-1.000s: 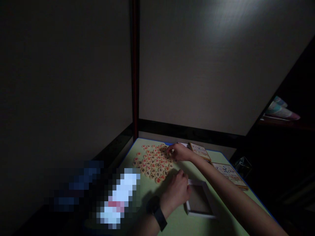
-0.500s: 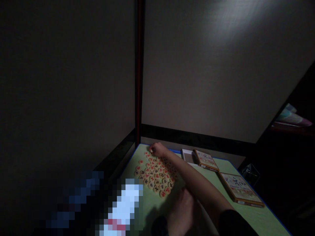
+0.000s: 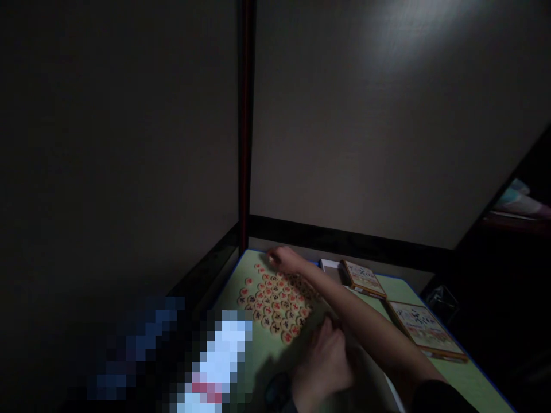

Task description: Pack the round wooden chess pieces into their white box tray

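Stretched across to the far left corner of the table, my right hand (image 3: 287, 260) is closed in a pinch. A small pale Chinese chess piece (image 3: 271, 260) shows at its fingertips. My left hand (image 3: 322, 358), a dark watch (image 3: 278, 391) on its wrist, is curled at the near side, under the right forearm. Its fingertips are blurred and what they hold, if anything, is hidden. Between the hands lie many round Chinese chess pieces (image 3: 278, 315) with red and black characters, spread in a single layer. The right forearm covers part of the group.
A pale green table (image 3: 235, 373) with a blue edge stands against the wall. Along its right lie a printed box (image 3: 365, 277), an open white box (image 3: 331, 271) and a nearer printed box (image 3: 424, 327). A white curved edge (image 3: 396, 396) shows beneath the right forearm.
My right hand has drawn slightly right, and the piece under its fingertips has left its spot on the table. My left hand has turned a little. The view has shifted slightly.
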A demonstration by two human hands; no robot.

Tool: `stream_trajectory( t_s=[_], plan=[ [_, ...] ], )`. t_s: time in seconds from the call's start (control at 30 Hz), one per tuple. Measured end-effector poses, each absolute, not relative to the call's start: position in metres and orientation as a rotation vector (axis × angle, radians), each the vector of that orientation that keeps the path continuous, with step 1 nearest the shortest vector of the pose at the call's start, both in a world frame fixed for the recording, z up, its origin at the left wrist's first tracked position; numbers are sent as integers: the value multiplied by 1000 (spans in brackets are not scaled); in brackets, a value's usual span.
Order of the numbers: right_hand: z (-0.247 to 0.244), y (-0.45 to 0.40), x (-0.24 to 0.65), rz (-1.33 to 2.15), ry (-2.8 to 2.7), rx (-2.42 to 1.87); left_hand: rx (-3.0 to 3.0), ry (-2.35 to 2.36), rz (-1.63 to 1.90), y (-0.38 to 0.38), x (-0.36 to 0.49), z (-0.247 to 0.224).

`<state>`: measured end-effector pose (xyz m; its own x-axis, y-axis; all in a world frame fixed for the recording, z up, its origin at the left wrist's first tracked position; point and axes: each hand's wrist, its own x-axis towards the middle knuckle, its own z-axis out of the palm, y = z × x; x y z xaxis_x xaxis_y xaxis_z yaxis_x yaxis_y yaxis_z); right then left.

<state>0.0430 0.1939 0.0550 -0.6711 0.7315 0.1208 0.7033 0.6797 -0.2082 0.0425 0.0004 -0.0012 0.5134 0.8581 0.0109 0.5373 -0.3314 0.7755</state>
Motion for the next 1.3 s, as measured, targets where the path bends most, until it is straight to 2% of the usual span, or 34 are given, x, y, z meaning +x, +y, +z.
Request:
stream_trajectory(
  t_s=[0.17,0.37,0.6,0.8,1.3],
  plan=[
    [69,134,133,148,-2532,-1175,2136,1286,603,6,47,5],
    [28,35,228,226,-2044,-1106,1876,1257,911,14,50,4],
    [-1,-13,215,86,-1799,-1016,1623,851,1093,26,56,-6],
    [-13,-15,202,-49,-1700,-950,1505,811,1118,26,51,0],
    [-8,-18,203,-43,-1765,-896,1358,813,1016,15,48,11]
  ],
)
